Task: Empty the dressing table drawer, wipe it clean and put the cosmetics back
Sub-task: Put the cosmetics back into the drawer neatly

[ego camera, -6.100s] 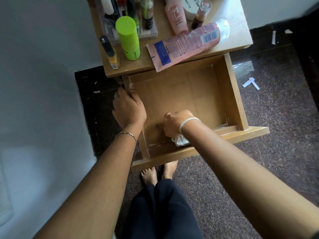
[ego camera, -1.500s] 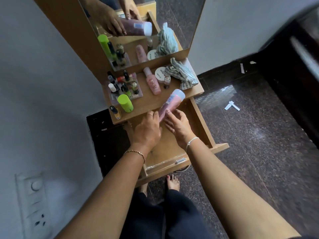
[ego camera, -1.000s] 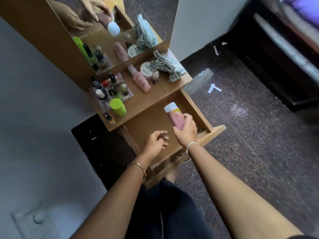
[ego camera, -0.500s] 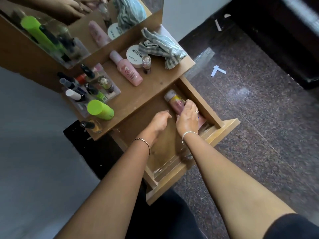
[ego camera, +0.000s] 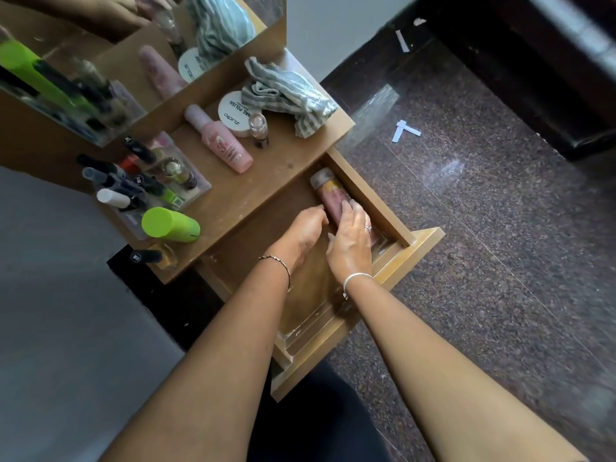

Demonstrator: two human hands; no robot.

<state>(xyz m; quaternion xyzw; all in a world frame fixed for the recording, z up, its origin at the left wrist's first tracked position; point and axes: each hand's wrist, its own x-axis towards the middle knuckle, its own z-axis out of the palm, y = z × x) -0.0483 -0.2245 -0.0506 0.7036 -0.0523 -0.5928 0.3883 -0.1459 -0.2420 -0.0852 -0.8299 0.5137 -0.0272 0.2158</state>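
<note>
Dark speckled stone floor (ego camera: 466,228) surrounds a small wooden dressing table, its drawer (ego camera: 333,315) pulled out toward the person. Inside, a pink tube (ego camera: 330,195) lies along the right wall, cap at the far end. The right hand (ego camera: 351,238) rests flat over the tube's near half, fingers laid across it rather than curled round — a loose, open grip. The left hand (ego camera: 308,225) sits just beside it on the left, fingertips touching the tube's side; whether it pinches anything I cannot tell.

Judging by the otherwise bare drawer floor, the emptying and wiping look done, and the putting-back has just begun with this first item. On the tabletop (ego camera: 266,181) wait a pink bottle (ego camera: 220,141), a white round tin (ego camera: 235,113), a small glass bottle (ego camera: 258,128), a green cylinder (ego camera: 170,225), a clear tray of polishes (ego camera: 146,181) and a striped cloth (ego camera: 286,95).

The next move calls for freeing both hands and reaching far-left for another cosmetic — the pink bottle is nearest.
</note>
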